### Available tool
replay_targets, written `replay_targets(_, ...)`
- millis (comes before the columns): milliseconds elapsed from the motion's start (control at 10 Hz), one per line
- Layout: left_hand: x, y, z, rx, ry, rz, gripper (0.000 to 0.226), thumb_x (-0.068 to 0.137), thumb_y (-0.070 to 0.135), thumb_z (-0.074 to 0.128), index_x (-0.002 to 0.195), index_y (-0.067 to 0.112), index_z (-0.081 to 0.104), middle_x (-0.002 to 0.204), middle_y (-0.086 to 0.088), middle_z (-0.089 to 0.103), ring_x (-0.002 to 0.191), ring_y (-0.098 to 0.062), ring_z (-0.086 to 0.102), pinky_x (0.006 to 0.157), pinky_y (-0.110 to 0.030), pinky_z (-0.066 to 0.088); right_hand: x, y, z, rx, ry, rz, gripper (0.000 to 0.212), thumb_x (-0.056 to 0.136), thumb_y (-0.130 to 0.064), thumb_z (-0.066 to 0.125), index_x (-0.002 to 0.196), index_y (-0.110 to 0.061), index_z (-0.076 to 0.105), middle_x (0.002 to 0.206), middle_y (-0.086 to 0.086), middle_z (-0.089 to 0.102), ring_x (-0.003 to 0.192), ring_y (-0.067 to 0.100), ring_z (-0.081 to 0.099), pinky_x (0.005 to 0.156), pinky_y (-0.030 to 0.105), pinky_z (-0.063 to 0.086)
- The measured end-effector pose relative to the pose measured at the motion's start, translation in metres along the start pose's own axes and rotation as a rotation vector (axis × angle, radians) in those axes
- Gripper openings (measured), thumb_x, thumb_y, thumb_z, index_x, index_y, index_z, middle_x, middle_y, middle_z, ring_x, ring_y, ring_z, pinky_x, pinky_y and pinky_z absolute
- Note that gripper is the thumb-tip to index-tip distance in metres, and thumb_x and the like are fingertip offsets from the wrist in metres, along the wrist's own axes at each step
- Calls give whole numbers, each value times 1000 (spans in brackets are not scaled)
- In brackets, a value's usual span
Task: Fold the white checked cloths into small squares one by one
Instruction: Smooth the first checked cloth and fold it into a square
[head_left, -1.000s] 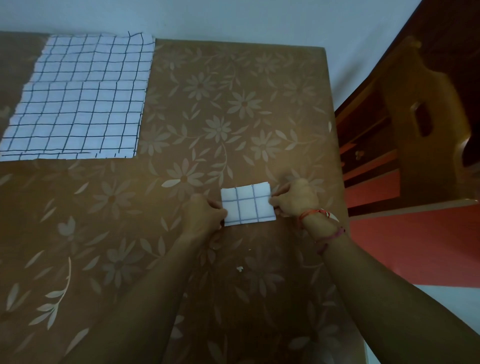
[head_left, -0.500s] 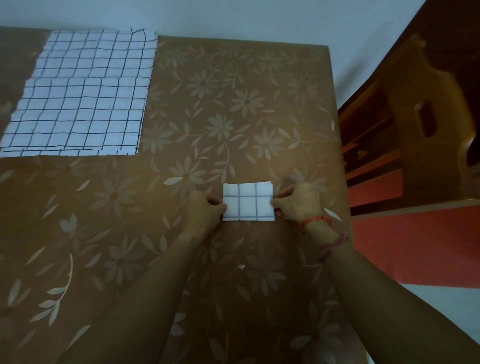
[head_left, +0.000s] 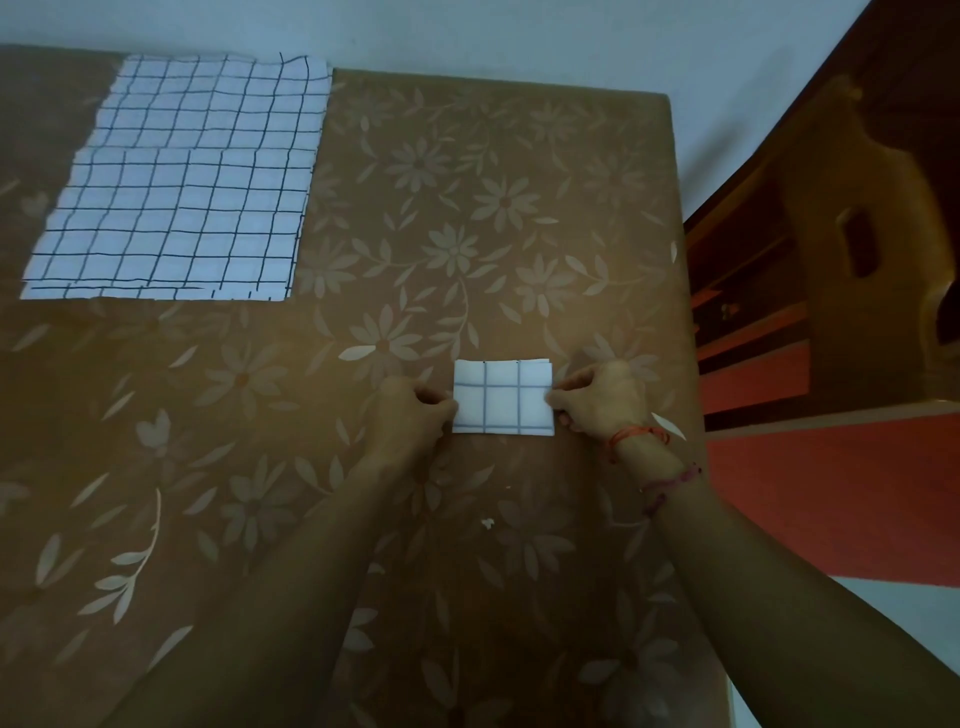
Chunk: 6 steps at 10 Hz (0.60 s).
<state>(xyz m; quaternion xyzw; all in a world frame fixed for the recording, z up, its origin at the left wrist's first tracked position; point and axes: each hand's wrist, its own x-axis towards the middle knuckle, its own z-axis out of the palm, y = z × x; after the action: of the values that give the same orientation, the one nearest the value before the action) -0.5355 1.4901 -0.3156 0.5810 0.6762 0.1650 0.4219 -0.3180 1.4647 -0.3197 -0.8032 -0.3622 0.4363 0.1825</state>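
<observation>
A small folded white checked cloth (head_left: 503, 397) lies flat on the brown flowered table (head_left: 363, 234), right of centre. My left hand (head_left: 410, 415) pinches its left edge and my right hand (head_left: 597, 402) pinches its right edge. At the far left corner a stack of unfolded white checked cloths (head_left: 182, 182) lies spread flat, well away from both hands.
The table's right edge (head_left: 685, 338) runs close beside my right hand. Beyond it stand a carved wooden chair (head_left: 857, 234) and a red floor (head_left: 831, 493). A small white scrap (head_left: 487, 523) lies on the table between my forearms. A pale wall is behind the table.
The folded cloth has been squared up slightly, from a tilted position to straight; both hands keep hold of its side edges. The view shifted a little.
</observation>
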Motion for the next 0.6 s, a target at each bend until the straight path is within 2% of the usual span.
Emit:
replay_targets(100,-19,11,-13,-17,13,13,21,86,20,67,65,21,68,59,7,65,53,-4,60,53,-20,48,-12,-7,-3,-20,72,-76,12,78,-30,71,68,-24,68,68,-3,68,79,24,69,80,41,57)
replay_targets(200,-28,10,-26,-58,73,112,15,86,26,65,71,25,63,71,9,64,65,-4,60,56,-17,46,-31,-21,-8,-99,125,-188,28,87,-38,63,97,-14,73,82,3,70,85,20,65,80,34,53)
replay_targets(300,-41,6,-49,28,116,219,18,87,40,61,91,22,63,84,13,61,80,-6,59,71,-17,46,-53,-37,-11,-178,128,-308,44,91,-43,56,116,-8,65,97,11,71,94,25,64,84,35,50)
replay_targets(400,-64,9,-75,152,171,304,27,93,41,56,112,21,58,109,10,60,98,-5,55,81,-3,33,-79,-53,-14,-198,98,-386,55,93,-46,52,138,-15,47,133,6,59,121,27,54,104,36,39)
replay_targets(500,-85,0,-99,296,185,269,62,92,57,48,141,21,42,144,-2,42,131,-19,39,106,-25,29,-99,-63,-14,-222,54,-475,61,95,-46,50,147,-19,33,146,4,46,132,25,45,105,32,34)
replay_targets(600,-113,-4,-122,392,219,295,79,87,72,35,147,22,32,154,-3,28,142,-22,23,115,-44,25,-120,-71,-14,-287,62,-581,61,94,-48,50,147,-21,33,149,5,40,133,23,41,101,24,31)
